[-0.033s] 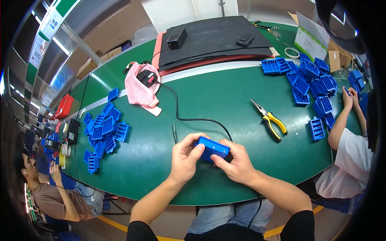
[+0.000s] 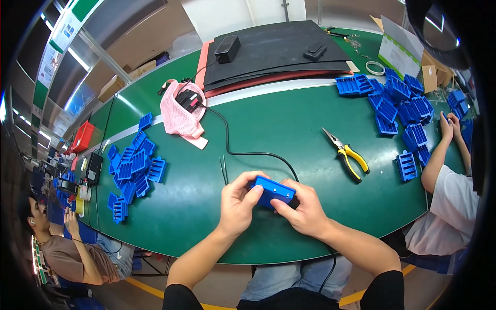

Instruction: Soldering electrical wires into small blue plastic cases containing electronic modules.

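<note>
Between my hands, above the near part of the green table [image 2: 196, 222], is a blue plastic slotted case [image 2: 275, 189] with small shiny spots along its upturned side. My left hand [image 2: 237, 204] grips its left end, thumb on the near face. The right end is held by my right hand [image 2: 306, 211], its thumb pressed on the near lower edge. Something dark shows beneath the right fingers, too hidden to name. Tweezers [image 2: 223, 169] lie just beyond my left hand. Long-nose pliers [image 2: 347, 156] with yellow and black handles lie open-jawed to the right, beyond my right hand.
Similar blue cases lie in a left pile [image 2: 138, 161] and a right pile [image 2: 398, 103]. A black cable [image 2: 229, 137] runs from a pink cloth [image 2: 175, 114] toward my hands. Black sheets [image 2: 279, 51] are stacked at the back. Co-workers sit at both sides.
</note>
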The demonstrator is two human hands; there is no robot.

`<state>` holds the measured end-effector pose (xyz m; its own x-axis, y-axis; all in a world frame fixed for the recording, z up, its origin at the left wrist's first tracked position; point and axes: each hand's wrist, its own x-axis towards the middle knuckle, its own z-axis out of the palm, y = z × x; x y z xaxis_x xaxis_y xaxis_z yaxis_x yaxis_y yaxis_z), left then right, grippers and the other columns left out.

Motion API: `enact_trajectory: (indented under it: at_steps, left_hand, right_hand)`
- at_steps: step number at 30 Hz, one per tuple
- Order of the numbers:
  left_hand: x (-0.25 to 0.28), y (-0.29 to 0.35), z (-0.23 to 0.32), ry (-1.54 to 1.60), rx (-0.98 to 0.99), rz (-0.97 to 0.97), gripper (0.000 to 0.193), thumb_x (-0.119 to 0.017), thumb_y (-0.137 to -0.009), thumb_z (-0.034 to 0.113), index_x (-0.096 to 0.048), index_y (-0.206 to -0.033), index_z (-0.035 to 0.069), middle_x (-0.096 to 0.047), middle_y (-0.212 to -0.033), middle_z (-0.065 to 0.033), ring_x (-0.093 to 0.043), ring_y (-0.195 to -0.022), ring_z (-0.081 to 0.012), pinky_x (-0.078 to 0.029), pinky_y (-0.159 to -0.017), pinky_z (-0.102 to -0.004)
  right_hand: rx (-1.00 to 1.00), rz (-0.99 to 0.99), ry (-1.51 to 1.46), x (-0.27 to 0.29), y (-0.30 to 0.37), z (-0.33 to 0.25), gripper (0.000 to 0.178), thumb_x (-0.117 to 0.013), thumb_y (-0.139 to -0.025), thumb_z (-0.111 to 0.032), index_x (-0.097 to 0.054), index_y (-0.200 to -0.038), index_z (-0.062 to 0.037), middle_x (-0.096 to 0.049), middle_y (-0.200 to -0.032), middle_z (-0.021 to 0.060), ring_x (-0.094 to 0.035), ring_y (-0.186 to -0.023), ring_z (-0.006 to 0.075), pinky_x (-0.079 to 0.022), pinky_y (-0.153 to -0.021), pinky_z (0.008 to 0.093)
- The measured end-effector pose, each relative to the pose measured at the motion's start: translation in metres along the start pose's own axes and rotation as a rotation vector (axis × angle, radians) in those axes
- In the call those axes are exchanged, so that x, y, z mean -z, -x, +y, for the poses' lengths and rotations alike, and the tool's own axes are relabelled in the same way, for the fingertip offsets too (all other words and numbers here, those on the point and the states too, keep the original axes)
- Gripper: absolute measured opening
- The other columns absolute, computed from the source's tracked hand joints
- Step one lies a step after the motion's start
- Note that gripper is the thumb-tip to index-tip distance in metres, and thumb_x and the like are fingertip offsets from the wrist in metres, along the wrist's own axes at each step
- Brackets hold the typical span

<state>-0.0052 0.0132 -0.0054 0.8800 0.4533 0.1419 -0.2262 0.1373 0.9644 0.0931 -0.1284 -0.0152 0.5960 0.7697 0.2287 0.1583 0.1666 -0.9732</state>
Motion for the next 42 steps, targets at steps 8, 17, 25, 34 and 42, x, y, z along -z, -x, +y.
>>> enact_trajectory:
  at_steps: [8,17,25,34,42]
  left_hand:
    - [-0.006,0.001,-0.009,0.113,-0.035,0.013,0.025,-0.057,-0.089,0.013,-0.057,-0.107,-0.005,-0.058,-0.106,-0.0148,-0.056,-0.106,-0.0263,-0.045,-0.097,-0.0397]
    - [-0.010,0.001,-0.007,0.216,-0.123,-0.039,0.021,-0.053,-0.082,0.003,-0.060,-0.098,-0.008,-0.058,-0.104,-0.0159,-0.056,-0.106,-0.0268,-0.042,-0.100,-0.0409]
    - [-0.011,0.004,-0.007,0.304,-0.158,-0.065,0.020,-0.050,-0.081,0.007,-0.058,-0.091,-0.008,-0.059,-0.097,-0.0182,-0.055,-0.104,-0.0292,-0.041,-0.099,-0.0426]
    - [-0.012,0.001,0.000,0.186,-0.086,-0.075,0.023,-0.052,-0.086,0.008,-0.057,-0.103,-0.006,-0.056,-0.113,-0.0171,-0.052,-0.112,-0.0255,-0.037,-0.103,-0.0388]
    - [-0.016,0.001,-0.003,0.230,0.117,-0.086,0.045,-0.051,-0.090,0.006,-0.043,-0.134,-0.003,-0.044,-0.138,-0.0159,-0.042,-0.129,-0.0230,-0.036,-0.106,-0.0359]
  right_hand:
    - [0.225,0.048,0.158,0.002,-0.002,0.002,0.017,-0.072,-0.079,-0.005,-0.061,-0.091,0.0006,-0.063,-0.084,0.0128,-0.061,-0.078,0.0290,-0.049,-0.069,0.0352]
    - [0.433,0.091,0.367,0.003,-0.006,0.004,0.023,-0.077,-0.069,-0.002,-0.061,-0.086,-0.0012,-0.063,-0.086,0.0113,-0.061,-0.082,0.0292,-0.049,-0.071,0.0362]
    - [0.556,0.094,0.481,-0.001,-0.006,-0.002,0.024,-0.078,-0.068,-0.005,-0.060,-0.084,-0.0027,-0.060,-0.093,0.0098,-0.060,-0.082,0.0292,-0.051,-0.070,0.0368]
    - [0.332,0.045,0.294,0.005,-0.006,-0.003,0.022,-0.076,-0.075,-0.005,-0.061,-0.090,-0.0008,-0.057,-0.096,0.0125,-0.060,-0.078,0.0277,-0.050,-0.066,0.0350]
    - [0.327,0.082,0.363,0.009,-0.007,0.001,0.023,-0.074,-0.072,-0.004,-0.060,-0.090,-0.0004,-0.057,-0.095,0.0127,-0.058,-0.080,0.0279,-0.050,-0.066,0.0363]
